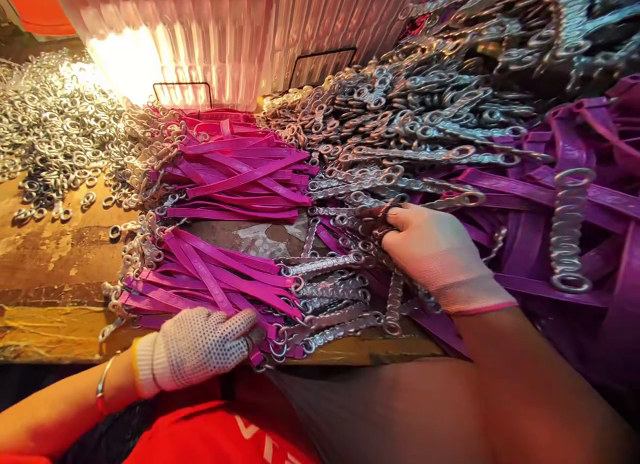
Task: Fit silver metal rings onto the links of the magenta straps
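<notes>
Now, left hand [200,347] pressing flat on magenta straps [215,277]; right hand [430,254], fingers pinching silver chains [340,284]

We find bare room only on the worn brown wooden worktop [55,264] at left. Ahead, fanned magenta straps [220,277] block us; a heap of silver metal rings [55,137] and piled steel chains [425,111] crowd the rest.
</notes>
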A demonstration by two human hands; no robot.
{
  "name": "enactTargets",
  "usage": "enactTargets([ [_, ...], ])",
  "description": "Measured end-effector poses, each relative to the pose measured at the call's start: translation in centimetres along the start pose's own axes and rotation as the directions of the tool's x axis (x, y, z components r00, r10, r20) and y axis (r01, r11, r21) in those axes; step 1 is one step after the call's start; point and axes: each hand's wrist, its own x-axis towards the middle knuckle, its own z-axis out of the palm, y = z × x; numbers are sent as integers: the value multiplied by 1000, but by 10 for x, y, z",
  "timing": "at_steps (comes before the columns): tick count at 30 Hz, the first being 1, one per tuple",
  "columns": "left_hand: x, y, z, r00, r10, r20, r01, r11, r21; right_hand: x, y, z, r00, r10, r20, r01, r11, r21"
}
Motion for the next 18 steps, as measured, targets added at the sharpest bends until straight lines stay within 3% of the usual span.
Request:
enactTargets([
  [3, 6, 4, 1, 1000, 12, -16, -13, 998, -54, -12, -6, -4, 986, 77, -149, -42, 974, 224],
  [6, 12, -3, -17, 972, -152, -178, 89, 944, -319, -31, -22, -9, 971, -4, -240, 130, 848, 513],
  [9, 23, -8, -37, 844, -411, -346, 214, 848, -484, -53, -47, -16, 977, -174, -125, 205, 588, 782],
  [11, 33, -9, -44, 796, -439, -416, 254, 867, -429, -67, -62, -17, 958, -285, 18, 116, 447, 887],
  [13, 43, -9, -43, 798, -385, -463, 259, 914, -314, -76, -72, -15, 916, -369, 160, -5, 387, 922],
  [15, 51, -10, -38, 806, -333, -490, 264, 942, -206, -81, -75, -8, 884, -403, 236, -67, 391, 918],
  [18, 56, -11, -33, 813, -304, -497, 272, 952, -137, -81, -71, 7, 882, -419, 216, -32, 405, 914],
])
